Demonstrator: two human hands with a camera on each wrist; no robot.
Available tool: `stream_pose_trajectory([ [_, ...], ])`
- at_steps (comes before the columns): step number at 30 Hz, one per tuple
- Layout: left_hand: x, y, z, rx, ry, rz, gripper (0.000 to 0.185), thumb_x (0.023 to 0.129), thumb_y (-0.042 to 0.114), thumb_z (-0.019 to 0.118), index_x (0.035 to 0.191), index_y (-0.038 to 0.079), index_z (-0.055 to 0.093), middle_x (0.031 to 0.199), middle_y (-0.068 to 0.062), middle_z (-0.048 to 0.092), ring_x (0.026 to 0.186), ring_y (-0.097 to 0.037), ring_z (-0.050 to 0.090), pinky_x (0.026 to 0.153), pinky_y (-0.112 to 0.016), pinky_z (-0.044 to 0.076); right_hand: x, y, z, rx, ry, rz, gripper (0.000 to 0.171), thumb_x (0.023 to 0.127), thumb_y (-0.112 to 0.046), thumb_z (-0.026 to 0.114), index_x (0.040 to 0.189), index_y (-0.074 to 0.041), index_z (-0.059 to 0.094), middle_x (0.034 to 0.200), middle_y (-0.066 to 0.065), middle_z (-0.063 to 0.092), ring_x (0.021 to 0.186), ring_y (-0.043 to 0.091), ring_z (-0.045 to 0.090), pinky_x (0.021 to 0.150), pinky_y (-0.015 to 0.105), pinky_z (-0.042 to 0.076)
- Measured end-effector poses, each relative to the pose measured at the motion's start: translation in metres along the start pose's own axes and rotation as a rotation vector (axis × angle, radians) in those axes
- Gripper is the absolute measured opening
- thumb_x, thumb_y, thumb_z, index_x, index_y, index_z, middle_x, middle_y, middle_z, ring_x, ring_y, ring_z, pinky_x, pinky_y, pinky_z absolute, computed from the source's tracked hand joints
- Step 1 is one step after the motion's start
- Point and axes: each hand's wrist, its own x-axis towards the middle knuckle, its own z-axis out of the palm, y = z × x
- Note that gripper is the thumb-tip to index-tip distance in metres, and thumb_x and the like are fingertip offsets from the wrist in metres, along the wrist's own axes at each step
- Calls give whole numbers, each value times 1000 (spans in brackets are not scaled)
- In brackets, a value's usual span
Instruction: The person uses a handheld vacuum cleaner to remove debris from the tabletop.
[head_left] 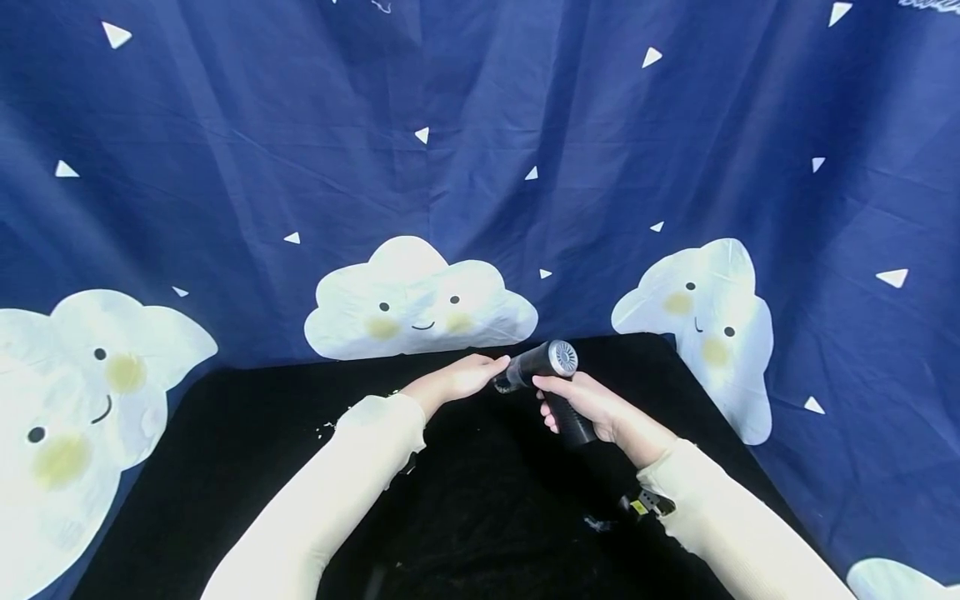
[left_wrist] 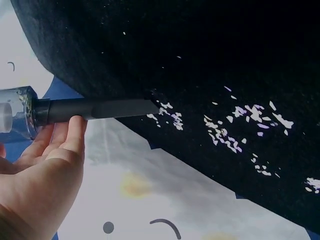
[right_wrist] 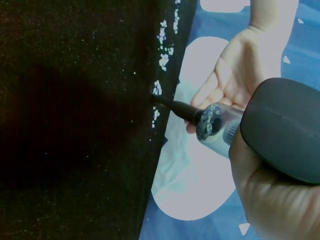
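Observation:
My right hand (head_left: 600, 407) grips the black handle of a handheld vacuum cleaner (head_left: 534, 363), whose round silver vent faces up. Its clear dust cup (right_wrist: 222, 129) holds some debris. Ahead of the cup, the dark narrow nozzle (left_wrist: 100, 108) slants down to the black cloth, its tip right beside small white scraps (left_wrist: 177, 120). My left hand (head_left: 457, 380) touches the nozzle's underside near the cup with extended fingers; in the right wrist view its palm shows. More scraps (left_wrist: 255, 114) lie in loose clusters along the cloth near the table's edge.
Black cloth (head_left: 465, 500) covers the table. Behind it hangs a blue curtain (head_left: 480, 200) with smiling clouds and white triangles. Below my right wrist a strapped device (head_left: 649, 503) with a yellow label shows. A few specks are scattered farther across the cloth.

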Motion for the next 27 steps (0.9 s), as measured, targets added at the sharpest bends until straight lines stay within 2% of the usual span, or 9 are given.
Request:
stream_pose_trajectory([
  [6, -4, 2, -4, 31, -24, -5, 60, 107, 51, 33, 122, 5, 68, 123, -7, 66, 119, -26, 57, 105, -44, 41, 1, 0, -2, -2, -33, 4, 34, 100, -32, 60, 104, 2, 53, 72, 6, 59, 58, 13, 58, 59, 26, 53],
  [12, -3, 9, -6, 57, -3, -15, 62, 106, 55, 32, 127, 8, 66, 130, -9, 63, 119, -26, 57, 103, -46, 43, 1, -5, -4, -24, -5, -12, 37, 98, -32, 62, 104, 3, 53, 72, 6, 59, 58, 13, 58, 59, 27, 53],
  [21, 11, 13, 1, -39, 30, 27, 57, 106, 50, 37, 134, 7, 62, 137, -8, 60, 131, -27, 50, 110, -44, 37, -1, -12, -11, -69, 69, -40, 35, 98, -31, 62, 101, 2, 54, 71, 7, 59, 58, 14, 58, 58, 27, 53],
  [27, 20, 14, 7, -60, 71, 43, 56, 106, 50, 39, 130, 6, 64, 134, -8, 61, 129, -26, 51, 109, -44, 37, 0, -14, -13, -76, 109, -39, 33, 99, -30, 61, 101, 3, 54, 71, 8, 59, 58, 14, 58, 57, 27, 53],
])
